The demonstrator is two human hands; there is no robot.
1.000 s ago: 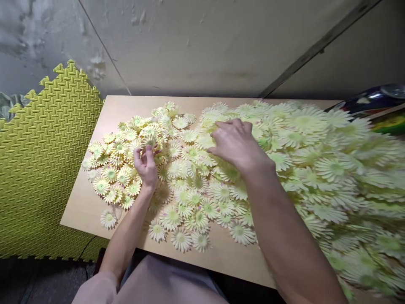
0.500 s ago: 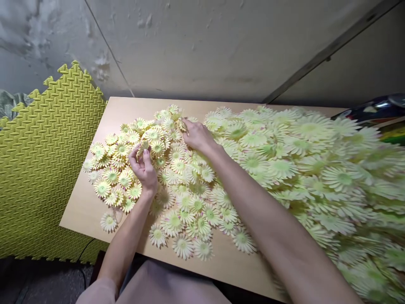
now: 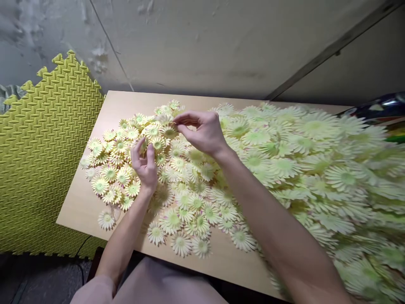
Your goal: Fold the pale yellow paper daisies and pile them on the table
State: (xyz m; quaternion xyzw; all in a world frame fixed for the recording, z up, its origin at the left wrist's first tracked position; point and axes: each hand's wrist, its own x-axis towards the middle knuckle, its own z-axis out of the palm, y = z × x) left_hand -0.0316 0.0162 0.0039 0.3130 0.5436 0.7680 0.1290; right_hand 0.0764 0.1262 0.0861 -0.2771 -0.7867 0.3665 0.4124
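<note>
Pale yellow-green artificial flower heads (image 3: pixel 171 219) with pinkish petal tips lie heaped over a wooden-topped table (image 3: pixel 79 202). My right hand (image 3: pixel 205 133) is raised above the middle of the heap, its thumb and fingertips pinched on the edge of one flower head (image 3: pixel 170 131). To its left, my left hand (image 3: pixel 144 166) is held palm up over the smaller flower heads (image 3: pixel 109 173), its thumb and fingers curved and apart. No flower head is plainly in it.
A yellow interlocking foam mat (image 3: pixel 44 160) leans at the table's left side. Behind the table rises a grey wall (image 3: pixel 196 50). Dark shiny packaging (image 3: pixel 376 107) sits at the far right, beside a deep pile of larger flower heads (image 3: pixel 316 181).
My right hand has lifted out of the heap and turned, bringing up a pinched flower head. My left hand's fingers have spread a little. The view has shifted slightly.
</note>
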